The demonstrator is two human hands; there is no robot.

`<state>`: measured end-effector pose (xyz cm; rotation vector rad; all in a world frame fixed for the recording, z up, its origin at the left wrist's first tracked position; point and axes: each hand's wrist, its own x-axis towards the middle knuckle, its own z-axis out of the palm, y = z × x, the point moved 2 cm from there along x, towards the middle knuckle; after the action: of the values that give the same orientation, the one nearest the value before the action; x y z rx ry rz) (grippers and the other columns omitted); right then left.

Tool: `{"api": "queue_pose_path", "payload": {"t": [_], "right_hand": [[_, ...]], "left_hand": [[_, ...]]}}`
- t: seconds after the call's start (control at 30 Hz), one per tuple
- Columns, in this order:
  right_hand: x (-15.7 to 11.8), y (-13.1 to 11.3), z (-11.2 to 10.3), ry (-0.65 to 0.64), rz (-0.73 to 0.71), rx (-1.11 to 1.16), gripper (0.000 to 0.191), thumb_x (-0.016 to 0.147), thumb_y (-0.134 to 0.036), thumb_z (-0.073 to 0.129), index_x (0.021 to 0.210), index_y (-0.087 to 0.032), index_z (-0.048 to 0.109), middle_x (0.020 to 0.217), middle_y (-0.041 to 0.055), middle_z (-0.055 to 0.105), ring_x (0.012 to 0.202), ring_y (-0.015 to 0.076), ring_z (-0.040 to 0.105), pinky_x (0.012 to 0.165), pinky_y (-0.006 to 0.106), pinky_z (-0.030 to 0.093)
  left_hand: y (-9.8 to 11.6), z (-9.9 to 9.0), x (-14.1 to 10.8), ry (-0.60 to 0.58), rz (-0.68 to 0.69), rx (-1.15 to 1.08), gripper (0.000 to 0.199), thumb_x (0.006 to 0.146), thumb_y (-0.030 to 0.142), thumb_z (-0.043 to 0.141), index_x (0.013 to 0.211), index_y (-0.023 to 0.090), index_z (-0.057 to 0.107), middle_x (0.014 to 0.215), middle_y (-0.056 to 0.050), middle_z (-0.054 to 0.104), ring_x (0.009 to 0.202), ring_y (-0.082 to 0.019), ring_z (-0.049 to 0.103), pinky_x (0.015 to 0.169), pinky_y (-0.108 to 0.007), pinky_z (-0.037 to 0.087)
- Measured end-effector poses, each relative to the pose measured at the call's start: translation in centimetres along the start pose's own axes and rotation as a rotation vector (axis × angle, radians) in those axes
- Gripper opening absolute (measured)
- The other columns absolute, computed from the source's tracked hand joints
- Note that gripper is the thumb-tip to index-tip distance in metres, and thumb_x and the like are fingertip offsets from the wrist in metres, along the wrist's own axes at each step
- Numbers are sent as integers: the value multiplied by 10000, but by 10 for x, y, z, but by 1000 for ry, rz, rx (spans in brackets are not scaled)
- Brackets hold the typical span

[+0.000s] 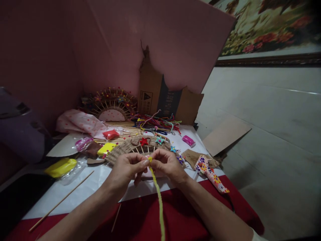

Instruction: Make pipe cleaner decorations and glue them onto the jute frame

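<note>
A fuzzy yellow pipe cleaner (158, 197) hangs down toward me, its upper end bent into a small loop. My left hand (132, 167) pinches that end from the left between thumb and fingers. From the other side my right hand (168, 164) grips the same end, so the fingertips of both hands nearly meet. Just behind them lies a woven half-round fan (120, 150) with thin sticks. On its band sit a red flower (143, 141) and a turquoise flower (159, 140); its lower part is hidden by my hands.
A second decorated fan (112, 115) leans at the back beside torn cardboard (150, 90). Bundled pipe cleaners (160, 122) lie before it. Yellow clay (61, 167) and a wooden stick (62, 201) are at left; a flower-patterned piece (212, 174) is at right.
</note>
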<state>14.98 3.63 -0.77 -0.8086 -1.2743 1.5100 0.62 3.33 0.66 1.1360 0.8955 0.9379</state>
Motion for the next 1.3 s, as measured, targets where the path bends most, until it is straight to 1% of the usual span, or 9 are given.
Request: {"api": "queue_pose_path", "payload": {"t": [0.1, 0.23, 0.43, 0.53, 0.67, 0.77, 1.0, 1.1, 1.3], "right_hand": [[-1, 1, 6, -2, 9, -7, 327, 602, -312, 789, 749, -157, 541, 636, -30, 604, 508, 73, 534, 471, 191, 428], [-1, 0, 6, 45, -2, -89, 269, 655, -319, 746, 736, -148, 554, 584, -35, 586, 415, 50, 467, 392, 174, 377], [-3, 0, -1, 127, -93, -319, 144, 771, -285, 629, 738, -166, 554, 625, -23, 579, 450, 58, 463, 418, 183, 378], [-5, 2, 0, 104, -110, -373, 122, 799, -288, 602, 773, -177, 557, 661, -21, 580, 487, 64, 468, 462, 191, 389], [-4, 0, 2, 74, -139, -326, 182, 841, -356, 546, 826, -180, 588, 677, -6, 582, 528, 83, 489, 485, 205, 384], [-2, -4, 0, 87, -168, -256, 191, 799, -362, 606, 834, -179, 651, 702, 3, 589, 603, 100, 512, 544, 217, 399], [-2, -5, -1, -12, 40, 94, 211, 683, -347, 734, 727, -149, 675, 634, -5, 598, 561, 76, 503, 539, 202, 376], [-3, -3, -1, -16, 97, 150, 242, 648, -347, 764, 721, -140, 661, 597, -14, 592, 505, 59, 486, 494, 185, 354], [-3, -2, 1, -20, 73, 139, 275, 624, -349, 780, 700, -131, 630, 600, -13, 595, 499, 60, 496, 472, 173, 359]], "left_hand": [[2, 1, -1, 1, 50, 22, 280, 660, 389, 705, 611, 127, 616, 507, 8, 561, 382, -57, 415, 353, -171, 313], [5, -1, -1, 56, 97, 92, 260, 676, 381, 683, 645, 128, 630, 473, 26, 522, 376, -71, 429, 365, -188, 346], [3, -5, 1, 34, 33, 156, 314, 666, 406, 673, 557, 148, 531, 462, 34, 476, 360, -63, 376, 322, -180, 312], [2, -4, 2, 2, 8, 136, 342, 665, 419, 669, 532, 162, 485, 423, 56, 417, 347, -55, 335, 310, -168, 282], [3, -3, 2, -18, -7, 129, 318, 691, 418, 645, 578, 160, 497, 453, 53, 430, 363, -56, 343, 317, -165, 292], [3, -2, 2, -69, -25, 114, 313, 709, 406, 640, 584, 161, 490, 466, 59, 412, 373, -51, 328, 321, -161, 296], [1, -1, -1, -259, -128, -34, 248, 722, 321, 649, 599, 158, 509, 475, 60, 404, 371, -43, 311, 316, -149, 279], [2, -1, -1, -285, -153, -77, 225, 721, 294, 654, 605, 156, 520, 475, 60, 401, 371, -40, 302, 314, -144, 270], [1, -2, -2, -277, -148, -79, 244, 694, 302, 675, 586, 146, 522, 477, 53, 409, 368, -36, 307, 312, -147, 263]]}}
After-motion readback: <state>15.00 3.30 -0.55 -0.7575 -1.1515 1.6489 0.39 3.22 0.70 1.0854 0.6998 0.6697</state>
